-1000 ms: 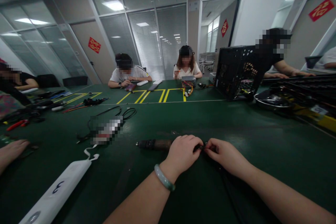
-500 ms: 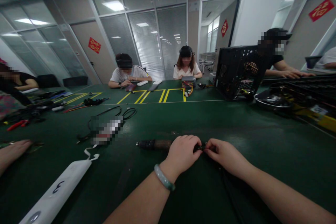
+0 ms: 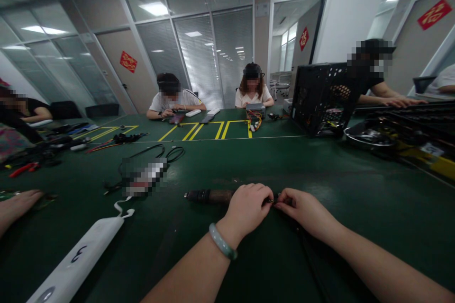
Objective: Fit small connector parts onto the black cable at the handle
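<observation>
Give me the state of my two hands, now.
Left hand: closed on the dark tool.
Right hand: closed in a pinch; whatever it holds is too small to tell.

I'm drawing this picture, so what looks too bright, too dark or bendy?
Head view: the ceiling light glares white; same view, the dark tool nearly blends into the dim green table; head view again, the side walls lean and look stretched.

On green table: dark cylindrical tool, long white strip, black cable, black computer case.
</observation>
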Demonstrator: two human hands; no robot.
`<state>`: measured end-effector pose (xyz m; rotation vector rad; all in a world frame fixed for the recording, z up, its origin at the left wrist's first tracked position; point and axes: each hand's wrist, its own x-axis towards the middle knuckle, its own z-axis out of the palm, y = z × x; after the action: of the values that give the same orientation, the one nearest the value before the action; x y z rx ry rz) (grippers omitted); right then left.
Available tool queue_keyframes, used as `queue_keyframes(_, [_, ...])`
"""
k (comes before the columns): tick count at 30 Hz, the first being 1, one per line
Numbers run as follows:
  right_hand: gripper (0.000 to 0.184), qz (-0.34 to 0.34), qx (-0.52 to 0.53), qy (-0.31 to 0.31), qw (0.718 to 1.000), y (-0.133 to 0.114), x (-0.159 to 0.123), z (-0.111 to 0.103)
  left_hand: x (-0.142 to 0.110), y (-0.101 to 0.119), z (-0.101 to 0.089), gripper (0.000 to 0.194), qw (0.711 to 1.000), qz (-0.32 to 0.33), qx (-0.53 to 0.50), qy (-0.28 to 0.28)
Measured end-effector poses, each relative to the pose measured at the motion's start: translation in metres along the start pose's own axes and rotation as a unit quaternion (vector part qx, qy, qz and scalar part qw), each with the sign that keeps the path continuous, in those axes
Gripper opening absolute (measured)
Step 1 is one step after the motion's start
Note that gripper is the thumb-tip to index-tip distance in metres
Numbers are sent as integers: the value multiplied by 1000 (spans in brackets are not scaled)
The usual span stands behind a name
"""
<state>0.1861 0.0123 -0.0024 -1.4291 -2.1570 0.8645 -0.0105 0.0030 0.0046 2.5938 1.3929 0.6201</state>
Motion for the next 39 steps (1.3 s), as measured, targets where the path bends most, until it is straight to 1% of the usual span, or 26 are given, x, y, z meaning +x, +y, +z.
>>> queue_keyframes(2, [14, -2, -9, 4, 1000, 2, 1, 1, 0, 1, -1, 9, 1000, -3, 1, -4])
queue_keyframes(6, [12, -3, -23, 16, 1000, 6, 2, 3, -1, 2, -2, 21, 999, -33, 6, -5])
queue_keyframes(8, [11, -2, -24, 19, 1000, 7, 2, 3, 0, 1, -1, 20, 999, -37, 7, -4])
queue_keyframes(11, [10, -6, -22, 24, 999, 6, 2, 3, 0, 0, 0, 18, 1000, -21, 6, 1])
queue_keyframes(16, [12, 1, -13, 12, 1000, 3, 1, 2, 0, 0, -1, 9, 1000, -1, -5, -1])
queue_keyframes(20, [15, 4, -11, 3, 1000, 1, 1, 1, 0, 2, -2, 14, 1000, -13, 6, -3])
queue_keyframes(22, [15, 0, -6, 2, 1000, 1, 1, 0, 0, 2, -2, 12, 1000, -16, 4, -3])
queue_keyframes(25, [14, -10, -8, 3, 1000, 2, 0, 0, 0, 2, -2, 7, 1000, -10, 1, -4])
queue_keyframes(32, [13, -12, -11, 6, 1000, 6, 0, 2, -1, 2, -4, 13, 1000, 8, 8, -5])
queue_keyframes(39, [13, -21, -15, 8, 1000, 9, 2, 3, 0, 1, -2, 15, 1000, -17, 11, -7])
